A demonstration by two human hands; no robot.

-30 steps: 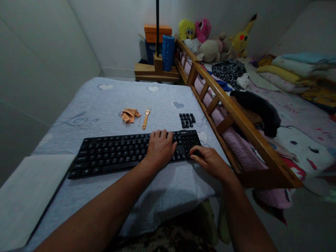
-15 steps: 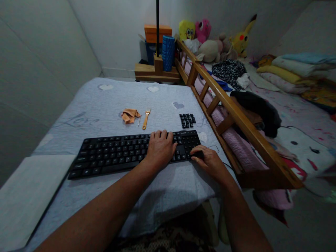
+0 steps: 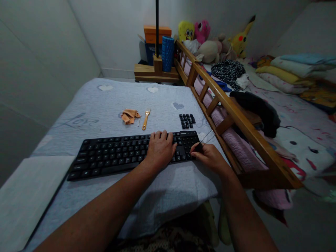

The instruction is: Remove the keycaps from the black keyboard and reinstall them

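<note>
A black keyboard point(image 3: 112, 152) lies across the cloth-covered table. My left hand point(image 3: 160, 148) rests flat on its right-middle keys, fingers spread. At the number pad, my right hand point(image 3: 210, 157) is closed around the black handle of a wire keycap puller point(image 3: 198, 147). Its thin wire loops stick out up and to the right, away from the keys. Several loose black keycaps point(image 3: 187, 120) lie grouped behind the number pad. Which keys of the number pad are bare is too dark to tell.
An orange cloth point(image 3: 130, 116), a cotton swab point(image 3: 139, 120) and a small brush point(image 3: 146, 119) lie behind the keyboard. A white board-like sheet point(image 3: 31, 196) lies at left. A wooden bed rail point(image 3: 223, 91) borders the table's right side.
My right hand has turned slightly, so the puller's wire loops now point more upward instead of sideways to the right. My left hand stays in place on the keyboard.
</note>
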